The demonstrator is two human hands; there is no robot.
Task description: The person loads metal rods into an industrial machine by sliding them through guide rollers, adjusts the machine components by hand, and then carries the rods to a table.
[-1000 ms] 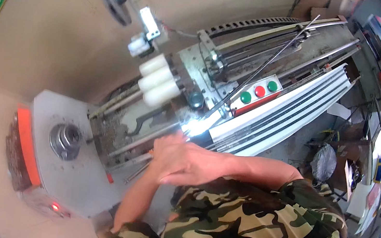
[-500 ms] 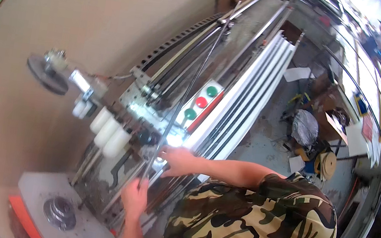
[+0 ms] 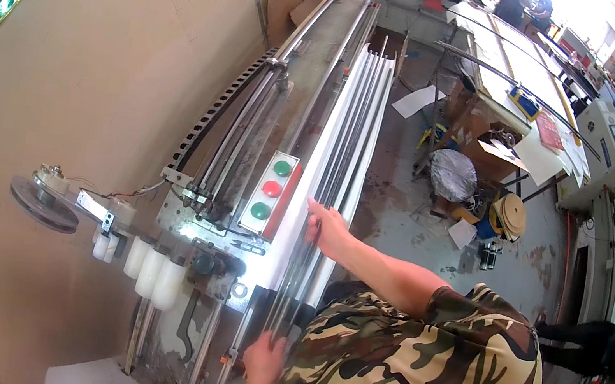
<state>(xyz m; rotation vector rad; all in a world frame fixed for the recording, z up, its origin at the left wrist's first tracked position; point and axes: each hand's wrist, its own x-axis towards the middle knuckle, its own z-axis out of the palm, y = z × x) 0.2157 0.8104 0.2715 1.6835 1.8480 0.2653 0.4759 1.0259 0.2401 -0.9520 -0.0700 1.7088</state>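
Several long dark metal rods (image 3: 353, 120) lie side by side along a white trough (image 3: 327, 144) on the near side of a long machine. My right hand (image 3: 327, 230) is closed round a rod over the trough, thumb raised and fingers curled down among the rods. Lower down, by the near ends, my left hand (image 3: 264, 359) is closed on the rod, its fingertips partly blurred. Between the two hands the rods are smeared, so the held one is hard to pick out. Left of my right hand sits a control box (image 3: 270, 193) with green and red buttons.
White rollers (image 3: 151, 272) and a grey disc (image 3: 44, 204) stick out at the machine's left end. Right of the trough, the floor (image 3: 395, 181) holds a silver-wrapped bundle (image 3: 452, 175) and a tan roll (image 3: 509, 214). A worktable (image 3: 490, 68) stands beyond, and a dark-clothed person (image 3: 585, 341) is at the right.
The rod I held slanted across the machine now lies down along the trough. My right hand has moved up and right, my left hand down and right. The view has turned.
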